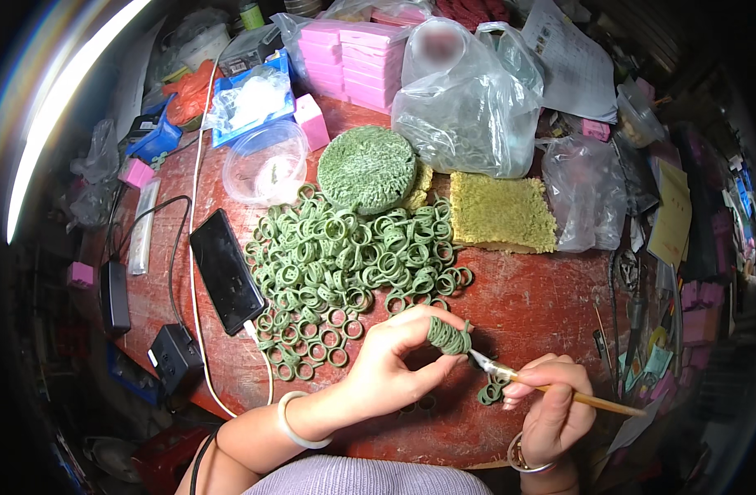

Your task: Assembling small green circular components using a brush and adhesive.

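Note:
In my left hand (390, 359), pinched between thumb and fingers, is a short stack of green rings (449, 337). My right hand (559, 400) is closed around a thin wooden-handled paintbrush (596, 402). Its whitish tip points left and meets, or nearly meets, the lower right end of the stack. A few loose green rings (490, 392) lie on the table just beside the right fingers, partly hidden. Beyond my left hand spreads a big heap of similar green rings (336, 256), some overlapping and some lying flat.
A round textured green pad (367, 169) sits behind the heap, beside a yellow rough-surfaced block (503, 212). A black phone (228, 271) with a white cable lies left. Farther back are a clear tub (266, 169), plastic bags (468, 115) and pink foam blocks (365, 62) on the red table (510, 289).

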Motion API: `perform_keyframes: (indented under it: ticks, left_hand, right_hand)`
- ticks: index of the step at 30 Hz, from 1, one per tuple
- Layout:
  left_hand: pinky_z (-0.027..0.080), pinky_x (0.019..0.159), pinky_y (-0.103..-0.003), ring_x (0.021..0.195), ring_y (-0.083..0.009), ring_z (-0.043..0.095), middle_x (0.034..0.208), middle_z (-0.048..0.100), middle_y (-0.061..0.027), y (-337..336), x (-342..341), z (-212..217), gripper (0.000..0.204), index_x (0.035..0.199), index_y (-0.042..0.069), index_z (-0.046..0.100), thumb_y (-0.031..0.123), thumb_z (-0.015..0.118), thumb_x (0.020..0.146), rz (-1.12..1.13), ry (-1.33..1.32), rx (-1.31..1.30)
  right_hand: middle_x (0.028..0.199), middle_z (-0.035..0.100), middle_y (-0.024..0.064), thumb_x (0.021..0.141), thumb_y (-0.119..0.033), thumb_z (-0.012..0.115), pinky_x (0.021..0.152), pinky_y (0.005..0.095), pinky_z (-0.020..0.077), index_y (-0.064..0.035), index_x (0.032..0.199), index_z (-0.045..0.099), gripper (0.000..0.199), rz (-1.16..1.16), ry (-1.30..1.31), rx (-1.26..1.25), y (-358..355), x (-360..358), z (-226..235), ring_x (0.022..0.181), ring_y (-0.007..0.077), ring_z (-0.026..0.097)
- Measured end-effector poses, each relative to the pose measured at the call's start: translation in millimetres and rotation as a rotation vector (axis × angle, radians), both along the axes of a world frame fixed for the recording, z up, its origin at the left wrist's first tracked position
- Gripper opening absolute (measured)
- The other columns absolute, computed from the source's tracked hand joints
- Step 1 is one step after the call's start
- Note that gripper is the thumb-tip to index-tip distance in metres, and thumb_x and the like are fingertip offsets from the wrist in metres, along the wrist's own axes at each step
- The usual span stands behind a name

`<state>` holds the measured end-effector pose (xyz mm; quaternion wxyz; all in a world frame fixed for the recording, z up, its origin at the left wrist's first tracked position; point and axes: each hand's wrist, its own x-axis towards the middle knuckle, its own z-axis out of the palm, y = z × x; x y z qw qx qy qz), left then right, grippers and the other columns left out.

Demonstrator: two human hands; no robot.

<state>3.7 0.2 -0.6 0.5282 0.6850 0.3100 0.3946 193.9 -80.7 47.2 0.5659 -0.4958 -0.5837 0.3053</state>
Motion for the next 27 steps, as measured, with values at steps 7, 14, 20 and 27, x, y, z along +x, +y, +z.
perform_keyframes:
  ticks: [7,14,20,27]
  left_hand:
    - [0.051,0.089,-0.027,0.105,-0.0139,0.062,0.114,0.066,-0.0093,-2.9,2.1,-0.5,0.027,0.11,-0.001,0.067,-0.005,0.072,0.084,-0.036,-0.189,-0.398]
    - [0.051,0.085,-0.024,0.103,-0.012,0.062,0.114,0.066,-0.0088,-1.8,1.3,5.4,0.028,0.111,-0.001,0.067,-0.005,0.072,0.084,-0.033,-0.098,-0.357]
    - [0.053,0.087,-0.025,0.103,-0.0113,0.062,0.114,0.065,-0.0085,-3.1,1.0,-0.3,0.029,0.114,-0.001,0.065,-0.006,0.07,0.086,-0.04,-0.161,-0.382]
    - [0.053,0.092,-0.028,0.104,-0.012,0.062,0.115,0.065,-0.007,-3.0,-0.5,-5.5,0.031,0.12,-0.003,0.062,-0.005,0.067,0.089,-0.096,-0.196,-0.505]
  right_hand:
    - [0.08,0.066,0.0111,0.098,-0.009,0.051,0.061,0.0303,0.0535,0.0027,0.101,0.06,0.015,-0.013,-0.225,-0.012,0.1,-2.2,3.2,0.066,0.0199,0.064]
    - [0.081,0.067,0.012,0.097,-0.007,0.054,0.061,0.0325,0.0545,0.002,0.1,0.061,0.013,0.021,-0.31,-0.033,0.5,-3.1,7.0,0.068,0.0235,0.066]
    - [0.081,0.066,0.0122,0.098,-0.009,0.052,0.061,0.0318,0.054,0.0024,0.1,0.06,0.014,0.028,-0.295,-0.065,1.2,-3.1,7.0,0.067,0.0226,0.065]
    - [0.082,0.065,0.0123,0.097,-0.008,0.051,0.061,0.033,0.0542,0.0035,0.101,0.059,0.014,-0.01,-0.277,0.0,-1.4,-1.4,5.0,0.066,0.0227,0.064]
